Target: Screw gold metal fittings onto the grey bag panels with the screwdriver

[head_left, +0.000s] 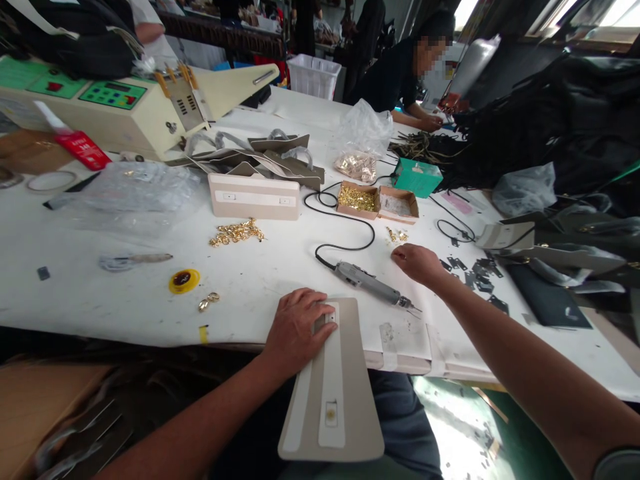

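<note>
A beige panel [357, 400] with a white strip overhangs the table's front edge. My left hand [300, 327] rests on its upper end, fingers spread around a small slot, pressing on the panel. Further right, my right hand [417, 263] is closed at the table surface, beside a few small gold pieces [397, 235]; whatever its fingertips hold is hidden. Between the hands lies a grey electric screwdriver [370, 283] on a black cord. Behind it sit a box of gold screws [358, 199] and a second small box [399, 203].
Gold chain [236, 232], another beige panel [255, 197] and a yellow disc [184, 281] are at the left. Black plates [483, 272] lie right of my right hand. A green box [417, 177], a machine [120, 113] and a person [395, 77] are farther back.
</note>
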`<state>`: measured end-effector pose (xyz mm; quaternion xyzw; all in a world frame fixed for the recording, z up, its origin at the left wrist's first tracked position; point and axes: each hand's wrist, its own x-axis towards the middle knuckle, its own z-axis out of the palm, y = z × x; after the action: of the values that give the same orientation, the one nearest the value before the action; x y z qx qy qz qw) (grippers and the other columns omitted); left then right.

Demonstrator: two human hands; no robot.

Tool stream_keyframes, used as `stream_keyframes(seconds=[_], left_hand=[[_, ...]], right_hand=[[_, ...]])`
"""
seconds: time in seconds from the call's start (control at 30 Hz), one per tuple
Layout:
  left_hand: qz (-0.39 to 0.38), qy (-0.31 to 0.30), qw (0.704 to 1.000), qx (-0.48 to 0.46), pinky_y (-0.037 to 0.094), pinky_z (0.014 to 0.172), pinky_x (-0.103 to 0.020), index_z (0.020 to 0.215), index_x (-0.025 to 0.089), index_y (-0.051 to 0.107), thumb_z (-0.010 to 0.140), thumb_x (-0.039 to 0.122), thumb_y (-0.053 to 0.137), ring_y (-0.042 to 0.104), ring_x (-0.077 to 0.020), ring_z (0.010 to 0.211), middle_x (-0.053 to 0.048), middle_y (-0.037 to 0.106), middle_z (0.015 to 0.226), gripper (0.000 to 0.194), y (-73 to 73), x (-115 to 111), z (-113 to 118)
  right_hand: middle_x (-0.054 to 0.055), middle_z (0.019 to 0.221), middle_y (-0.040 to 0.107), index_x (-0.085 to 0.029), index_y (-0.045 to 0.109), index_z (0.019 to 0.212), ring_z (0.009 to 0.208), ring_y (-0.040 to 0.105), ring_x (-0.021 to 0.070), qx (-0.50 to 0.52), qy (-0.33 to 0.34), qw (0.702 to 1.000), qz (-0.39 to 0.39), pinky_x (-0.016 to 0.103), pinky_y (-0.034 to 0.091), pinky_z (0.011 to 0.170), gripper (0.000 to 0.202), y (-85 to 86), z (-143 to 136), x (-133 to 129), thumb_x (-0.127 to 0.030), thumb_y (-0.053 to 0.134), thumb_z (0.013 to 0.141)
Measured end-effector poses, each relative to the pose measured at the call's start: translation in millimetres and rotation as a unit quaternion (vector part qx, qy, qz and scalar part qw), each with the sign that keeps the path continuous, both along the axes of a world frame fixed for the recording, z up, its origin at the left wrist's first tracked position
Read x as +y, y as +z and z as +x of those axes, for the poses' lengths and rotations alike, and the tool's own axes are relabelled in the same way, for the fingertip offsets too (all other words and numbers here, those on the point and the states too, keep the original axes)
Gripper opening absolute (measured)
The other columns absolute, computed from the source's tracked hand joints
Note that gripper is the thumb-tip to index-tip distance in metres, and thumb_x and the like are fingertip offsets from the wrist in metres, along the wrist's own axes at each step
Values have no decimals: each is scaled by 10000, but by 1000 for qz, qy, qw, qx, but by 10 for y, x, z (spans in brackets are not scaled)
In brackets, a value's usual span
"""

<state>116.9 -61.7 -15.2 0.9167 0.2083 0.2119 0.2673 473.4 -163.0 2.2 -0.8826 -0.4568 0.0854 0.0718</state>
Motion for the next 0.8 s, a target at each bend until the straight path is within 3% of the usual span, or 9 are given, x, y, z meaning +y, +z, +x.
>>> stream_keyframes(seconds=[0.1, 0.33, 0.6, 0.8], left_hand=[[2, -1, 1000, 2, 415, 1082, -506, 1050, 294, 757, 863, 281, 761, 576, -292, 1261, -28, 725, 1266, 187, -8, 0, 3], [-1, 0, 1000, 11, 414, 1081, -502, 1052, 292, 750, 859, 282, 764, 574, -286, 1259, -23, 725, 1266, 194, 33, -13, 4], [-3, 1, 1000, 21, 417, 1070, -502, 1062, 285, 756, 859, 338, 769, 563, -286, 1254, -27, 725, 1274, 210, 11, -36, -8], [0, -2, 1000, 23, 422, 1063, -489, 1065, 280, 763, 869, 380, 759, 563, -275, 1236, -25, 723, 1270, 220, -12, -58, -10]], right_hand=[[32, 1081, 776, -253, 790, 968, 920, 678, 198, 22, 11, 1000, 11, 268, 464, 757, 210, -10, 16, -57, -365, 626, 899], [3, 873, 788, -245, 795, 944, 776, 689, 176, 41, 8, 999, 15, 253, 487, 697, 184, -32, 101, -35, -352, 661, 879], [78, 1075, 770, -231, 775, 913, 933, 653, 231, -64, 16, 998, 8, 292, 391, 690, 275, -19, -89, -44, -356, 531, 934], [108, 1029, 787, -220, 787, 992, 851, 668, 253, -76, -62, 995, 29, 318, 369, 638, 321, -48, -98, -78, -427, 555, 912]])
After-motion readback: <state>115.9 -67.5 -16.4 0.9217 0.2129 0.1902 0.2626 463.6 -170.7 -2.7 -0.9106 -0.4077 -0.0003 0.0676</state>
